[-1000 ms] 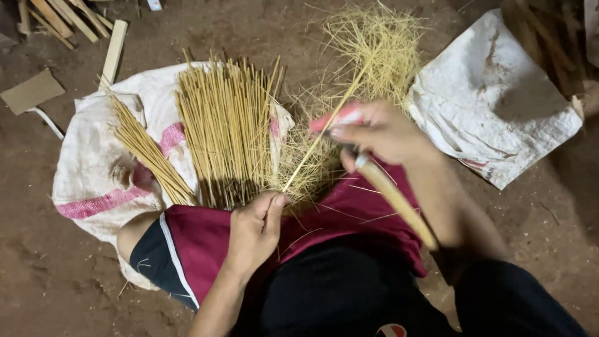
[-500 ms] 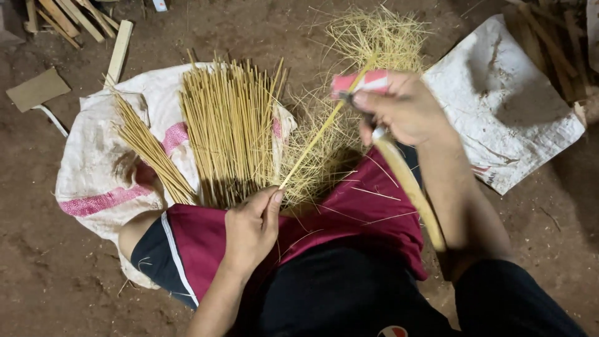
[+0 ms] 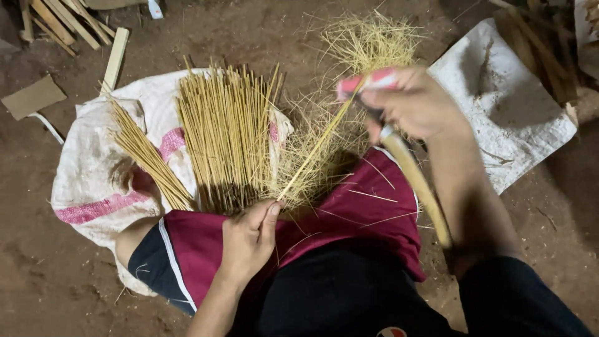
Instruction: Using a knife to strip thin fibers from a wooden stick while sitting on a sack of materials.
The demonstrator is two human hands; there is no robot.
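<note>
A person's left hand pinches a thin yellow bamboo sliver while the right hand grips a long wooden-handled knife against it

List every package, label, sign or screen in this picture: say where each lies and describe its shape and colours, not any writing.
Woven sack: spread on the earth floor at left under the sticks, white with pink stripes.
Second sack: flat at upper right, white, soiled.
Cardboard piece: far left, flat, brown.
No signs or screens.
</note>
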